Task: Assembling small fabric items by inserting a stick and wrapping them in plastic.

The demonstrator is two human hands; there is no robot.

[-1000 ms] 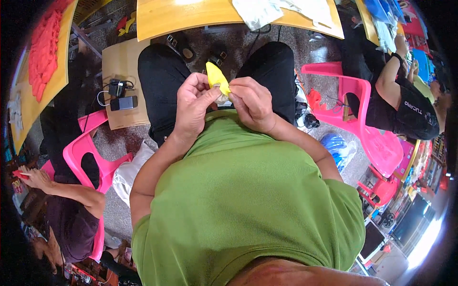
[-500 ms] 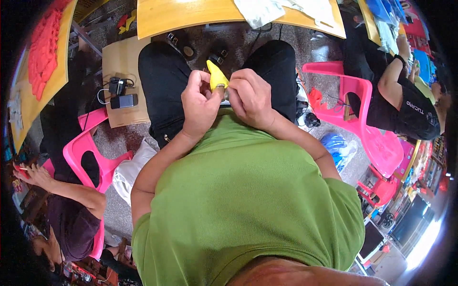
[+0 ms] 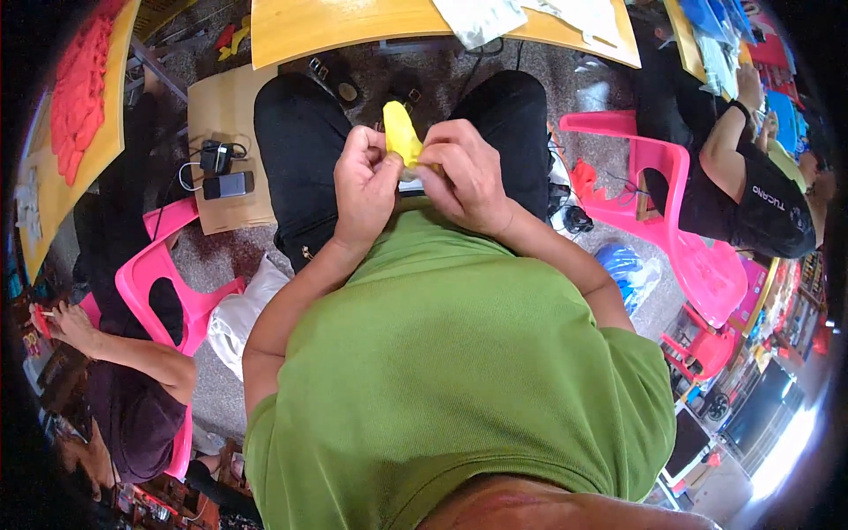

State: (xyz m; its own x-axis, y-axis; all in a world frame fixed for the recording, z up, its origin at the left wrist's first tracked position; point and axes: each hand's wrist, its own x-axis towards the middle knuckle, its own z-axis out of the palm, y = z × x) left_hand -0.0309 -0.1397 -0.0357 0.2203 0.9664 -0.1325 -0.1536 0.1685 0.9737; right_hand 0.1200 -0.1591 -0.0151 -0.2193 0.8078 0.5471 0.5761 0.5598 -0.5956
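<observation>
A small yellow piece (image 3: pixel 402 134), soft like cloth and pointed at its far end, stands up between my two hands above my lap. My left hand (image 3: pixel 364 181) pinches its near left side between thumb and fingers. From the other side, my right hand (image 3: pixel 466 172) has its bent fingers closed on the near right edge. The lower end of the piece is partly hidden by my fingertips. I cannot make out whether a smaller object sits there.
A wooden table (image 3: pixel 353 35) with white cloth (image 3: pixel 481 19) lies ahead. A flat cardboard sheet (image 3: pixel 212 115) bears a black adapter (image 3: pixel 231 185). Co-workers sit on both sides by pink chairs (image 3: pixel 172 291). Red pieces (image 3: pixel 88 79) cover the left table; a blue bag (image 3: pixel 623 265) lies right.
The yellow piece has turned more upright, its tip shifting a little away from me. My fingers have shifted slightly on its near end, both hands still holding it.
</observation>
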